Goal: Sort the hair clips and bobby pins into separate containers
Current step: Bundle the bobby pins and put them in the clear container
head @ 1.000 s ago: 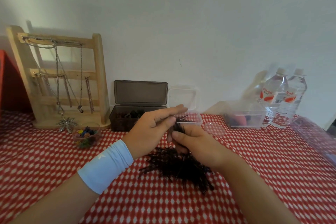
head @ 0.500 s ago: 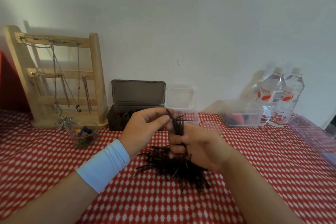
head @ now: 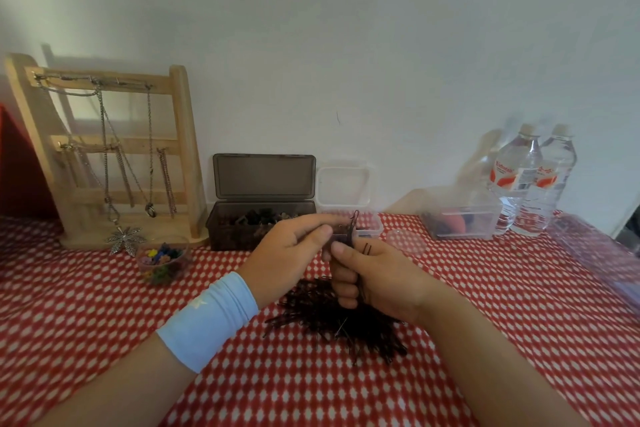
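A heap of dark bobby pins [head: 332,319] lies on the red chequered cloth in front of me. My right hand [head: 374,277] grips an upright bundle of bobby pins [head: 351,229] above the heap. My left hand [head: 291,253], with a pale blue wristband, pinches the top of that bundle. Behind my hands stands a dark open box [head: 242,222] holding brown hair clips, and beside it a small clear container [head: 372,227], partly hidden by my fingers.
A wooden jewellery stand [head: 180,149] with chains is at the back left, with a small bowl of coloured clips [head: 161,258] before it. A clear round lid [head: 403,239], a clear tub [head: 460,218] and two water bottles [head: 533,180] are at the back right.
My right hand lifted a bundle of pins off the heap and holds it upright. My left hand moved from open fingers over the bundle to pinching its top.
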Demonstrator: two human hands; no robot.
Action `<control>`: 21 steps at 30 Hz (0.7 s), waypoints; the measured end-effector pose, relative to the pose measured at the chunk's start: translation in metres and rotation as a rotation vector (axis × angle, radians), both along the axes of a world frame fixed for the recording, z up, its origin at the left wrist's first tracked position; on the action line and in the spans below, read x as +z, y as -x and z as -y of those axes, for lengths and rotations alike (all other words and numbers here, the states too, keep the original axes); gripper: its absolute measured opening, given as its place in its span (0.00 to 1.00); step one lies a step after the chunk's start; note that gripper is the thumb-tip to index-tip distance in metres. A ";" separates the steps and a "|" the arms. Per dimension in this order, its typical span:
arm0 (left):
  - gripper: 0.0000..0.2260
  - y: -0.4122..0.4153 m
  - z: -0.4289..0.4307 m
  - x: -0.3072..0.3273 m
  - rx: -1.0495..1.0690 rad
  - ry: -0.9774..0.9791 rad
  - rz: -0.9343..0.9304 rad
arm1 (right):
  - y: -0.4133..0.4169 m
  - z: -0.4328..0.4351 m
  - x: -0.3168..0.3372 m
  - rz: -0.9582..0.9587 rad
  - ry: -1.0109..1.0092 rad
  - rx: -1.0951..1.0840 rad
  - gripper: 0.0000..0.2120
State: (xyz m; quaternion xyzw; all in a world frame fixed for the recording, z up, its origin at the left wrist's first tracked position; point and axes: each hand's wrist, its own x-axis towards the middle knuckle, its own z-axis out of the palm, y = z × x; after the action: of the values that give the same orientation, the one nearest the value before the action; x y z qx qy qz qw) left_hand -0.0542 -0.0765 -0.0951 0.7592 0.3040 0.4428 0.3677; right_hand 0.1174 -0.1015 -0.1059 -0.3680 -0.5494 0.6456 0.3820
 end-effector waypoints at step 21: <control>0.15 0.005 -0.001 -0.004 -0.064 -0.004 -0.330 | -0.012 0.005 -0.007 0.018 0.095 0.027 0.07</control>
State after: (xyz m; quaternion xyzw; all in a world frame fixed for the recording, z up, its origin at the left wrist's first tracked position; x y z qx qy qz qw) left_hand -0.0593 -0.0757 -0.0992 0.8316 0.3352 0.3008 0.3250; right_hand 0.1295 -0.1060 -0.1126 -0.3841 -0.5262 0.6728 0.3506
